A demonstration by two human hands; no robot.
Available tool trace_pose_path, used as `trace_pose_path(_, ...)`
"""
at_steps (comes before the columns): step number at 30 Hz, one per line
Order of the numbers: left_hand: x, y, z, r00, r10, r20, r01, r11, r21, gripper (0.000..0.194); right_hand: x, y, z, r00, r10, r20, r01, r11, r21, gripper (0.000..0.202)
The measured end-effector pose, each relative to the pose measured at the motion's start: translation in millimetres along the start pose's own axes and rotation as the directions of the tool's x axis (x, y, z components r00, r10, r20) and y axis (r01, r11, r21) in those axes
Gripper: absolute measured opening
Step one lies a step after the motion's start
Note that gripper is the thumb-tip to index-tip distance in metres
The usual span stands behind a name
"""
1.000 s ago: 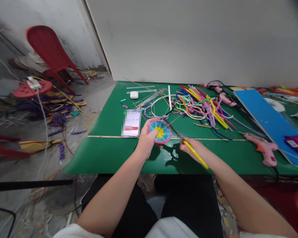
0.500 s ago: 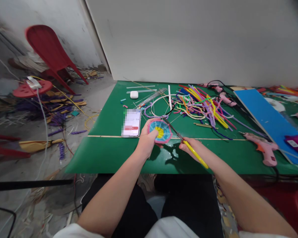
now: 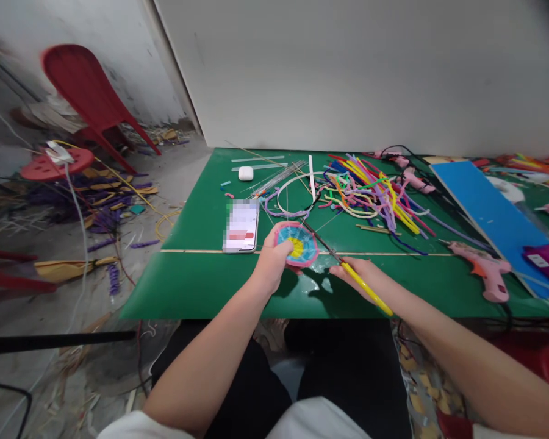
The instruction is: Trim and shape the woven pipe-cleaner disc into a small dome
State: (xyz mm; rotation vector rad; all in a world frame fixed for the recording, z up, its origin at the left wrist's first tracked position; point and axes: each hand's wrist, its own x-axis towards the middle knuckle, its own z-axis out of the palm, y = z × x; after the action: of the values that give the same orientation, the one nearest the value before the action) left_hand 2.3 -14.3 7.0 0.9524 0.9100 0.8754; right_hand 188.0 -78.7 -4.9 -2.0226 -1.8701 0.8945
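My left hand (image 3: 272,261) grips a small round piece (image 3: 305,245) with a yellow middle, a blue ring and a pink rim, seemingly wound from pipe cleaners. The thumb presses over its yellow centre. My right hand (image 3: 359,275) is closed around a pair of pliers or scissors with yellow handles (image 3: 366,288). The tool's dark metal end lies close to the upper right of the pink rim; whether it touches cannot be made out. Behind the round piece, a loop of purple pipe cleaner (image 3: 274,207) rests on the green table (image 3: 187,283).
A phone (image 3: 242,227) lies left of my left hand, a white earbud case (image 3: 246,174) behind it. Colourful pipe cleaners (image 3: 384,195) are heaped at the back right. A pink glue gun (image 3: 485,268) and a blue board (image 3: 489,213) lie at the right.
The tool has shifted slightly right and down with my right hand. The round piece has tilted a little in my left hand. Both hands keep their hold.
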Motion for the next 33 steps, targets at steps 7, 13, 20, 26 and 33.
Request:
trace_pose_path(7,0.6,-13.0,9.3,0.995,-0.094,-0.014,0.093,0.994,-0.063,0.044,-9.3,-4.0,-12.5,0.995,0.081,0.062,-0.081,0.997,-0.005,0.045)
trace_pose_path(13,1.7,-16.8,10.6,0.991,-0.128,-0.024,0.126,0.988,-0.089,0.043,-10.0,-4.0,-16.0,0.986,0.112,0.119,-0.106,0.993,-0.06,0.048)
trace_pose_path(20,2.1,-12.7,8.2,0.991,-0.132,-0.006,0.132,0.989,-0.07,0.043,-6.7,-0.8,-19.4,0.973,0.134,0.186,-0.121,0.989,-0.08,0.049)
trace_pose_path(26,1.7,-13.4,8.2,0.993,-0.119,0.016,0.12,0.991,-0.059,0.043,-7.8,1.3,-23.0,0.963,0.094,0.251,-0.08,0.995,-0.067,0.045)
trace_pose_path(33,1.5,-13.3,7.8,0.993,-0.113,0.019,0.114,0.992,-0.061,0.043,-8.7,10.2,-20.8,0.97,0.035,0.242,-0.023,0.998,-0.053,0.049)
